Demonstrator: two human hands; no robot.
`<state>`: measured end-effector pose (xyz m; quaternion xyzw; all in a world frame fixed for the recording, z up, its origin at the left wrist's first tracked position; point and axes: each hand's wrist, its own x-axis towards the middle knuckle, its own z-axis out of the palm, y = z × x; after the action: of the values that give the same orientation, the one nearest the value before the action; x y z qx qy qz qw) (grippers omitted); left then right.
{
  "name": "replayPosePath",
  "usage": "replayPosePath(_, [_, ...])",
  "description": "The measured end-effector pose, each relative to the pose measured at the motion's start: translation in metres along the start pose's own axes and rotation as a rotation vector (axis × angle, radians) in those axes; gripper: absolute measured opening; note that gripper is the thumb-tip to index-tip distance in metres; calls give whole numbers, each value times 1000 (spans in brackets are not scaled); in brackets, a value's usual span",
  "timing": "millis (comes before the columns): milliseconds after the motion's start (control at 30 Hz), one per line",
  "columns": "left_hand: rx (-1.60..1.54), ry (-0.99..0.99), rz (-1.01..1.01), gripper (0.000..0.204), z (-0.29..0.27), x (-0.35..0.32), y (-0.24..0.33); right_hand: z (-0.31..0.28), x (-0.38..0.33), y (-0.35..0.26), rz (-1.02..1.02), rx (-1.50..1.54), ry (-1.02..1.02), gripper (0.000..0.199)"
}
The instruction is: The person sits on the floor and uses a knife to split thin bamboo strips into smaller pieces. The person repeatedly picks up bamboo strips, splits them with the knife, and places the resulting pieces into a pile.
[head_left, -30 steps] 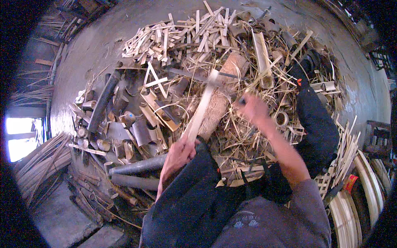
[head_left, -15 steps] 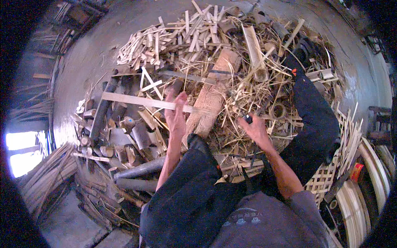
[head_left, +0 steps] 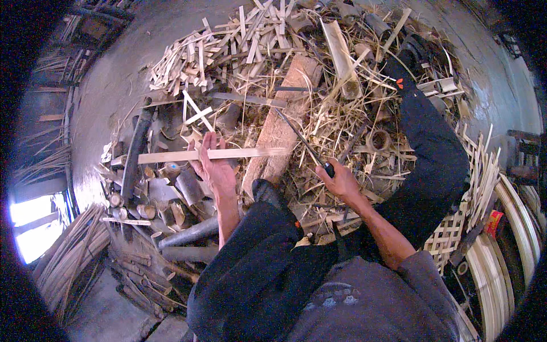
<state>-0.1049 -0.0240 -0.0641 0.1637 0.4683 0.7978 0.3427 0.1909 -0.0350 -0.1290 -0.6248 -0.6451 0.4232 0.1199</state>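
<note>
My left hand (head_left: 216,171) grips a long pale bamboo strip (head_left: 171,157), with its fingers reaching up past it. The strip lies nearly level, and its right end is over the wooden board (head_left: 285,114). In my right hand (head_left: 343,183) is a knife (head_left: 303,138) with a black handle and a long, narrow dark blade. The blade slants up and left, its tip above the board and apart from the strip. A flat grey blade-like piece (head_left: 248,100) lies across the board's left edge, farther off.
A heap of short bamboo slats (head_left: 194,60) lies at the far left. Tangled shavings (head_left: 336,122) and a split bamboo trough (head_left: 342,60) are right of the board. Dark poles and cut bamboo pieces (head_left: 188,185) lie left. Woven lattice (head_left: 444,242) stands near my right side.
My left hand has shifted left along the strip, which is now more level. My right hand has moved slightly down and left, and the knife blade now shows clearly.
</note>
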Motion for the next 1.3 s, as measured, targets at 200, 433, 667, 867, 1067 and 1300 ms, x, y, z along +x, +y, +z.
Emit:
replayPosePath(200, [129, 86, 14, 45, 1, -20, -27, -6, -1, -23, 133, -4, -285, 69])
replayPosePath(433, [809, -58, -60, 43, -24, -36, 22, 17, -17, -26, -12, 73, -216, 46])
replayPosePath(667, [1117, -77, 54, 43, -33, -82, 14, 37, -41, -77, -143, 135, -413, 45])
replayPosePath(867, [1164, -66, 91, 43, -35, -96, 0, 48, -35, -39, -115, 112, -246, 52])
replayPosePath(1067, [1201, -70, 122, 43, -34, -104, -1, 55, -13, -13, 135, 200, -338, 57])
replayPosePath(1300, [1216, -79, 125, 43, -30, -108, -3, 65, -19, -7, 170, 163, -301, 70])
